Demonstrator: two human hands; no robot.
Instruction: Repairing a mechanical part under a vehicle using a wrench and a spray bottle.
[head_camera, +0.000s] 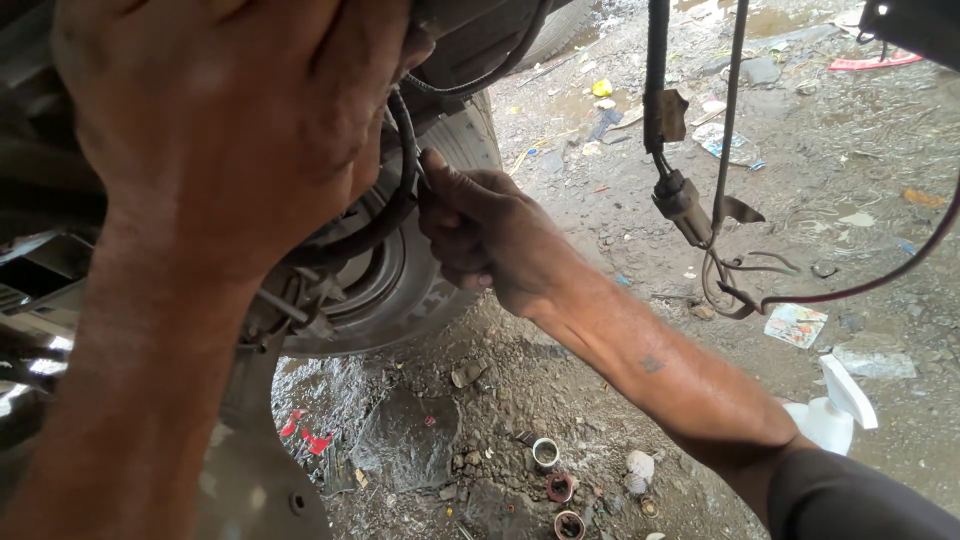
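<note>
Nearest the camera, the left hand (230, 120) is pressed up against the dark underside of the vehicle (470, 30), though whether its fingers are clenched on anything cannot be told, since only the back of the hand is seen. Beyond it, the right hand (480, 235) is closed around the thick black rubber hose (405, 150), which is curved down beside the grey wheel hub and tyre (400, 270) above the wet, littered ground (620, 150). The hose is judged best handled with a firm, steady grasp near its end, so that kinking is avoided and the hanging black wiring connector (682, 205) is left undisturbed.
</note>
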